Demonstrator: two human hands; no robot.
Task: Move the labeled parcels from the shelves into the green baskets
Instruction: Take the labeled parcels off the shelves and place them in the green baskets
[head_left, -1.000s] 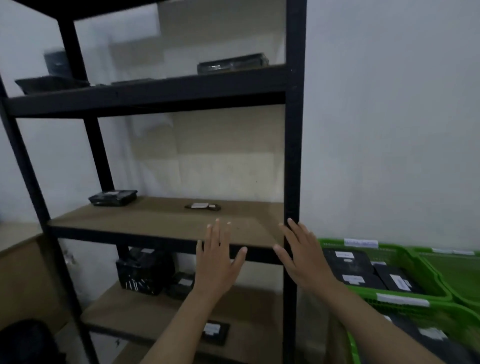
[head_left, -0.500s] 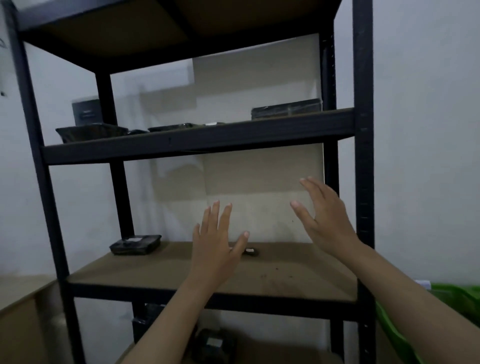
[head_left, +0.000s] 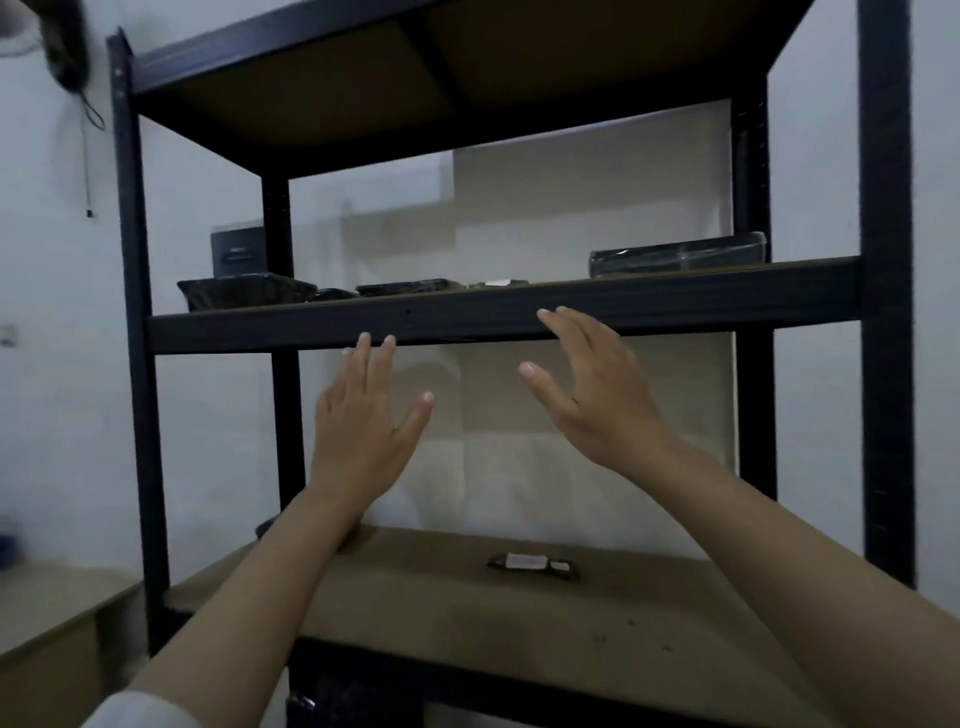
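Both hands risen to upper shelf (head_left: 675, 299) edge | left hand (head_left: 363, 431) fingers straight, empty | right hand (head_left: 592, 395) likewise

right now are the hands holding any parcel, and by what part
Nothing is held. The left hand and right hand are both open and empty, raised below the upper shelf.

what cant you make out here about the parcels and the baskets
Head view only:
- Green baskets: outside the frame.
- Flat parcel on the lower shelf: label too small to read.
- Parcel at that shelf's back left: hidden by the left hand and forearm.
- Wrapped parcel above: no label visible, dim.
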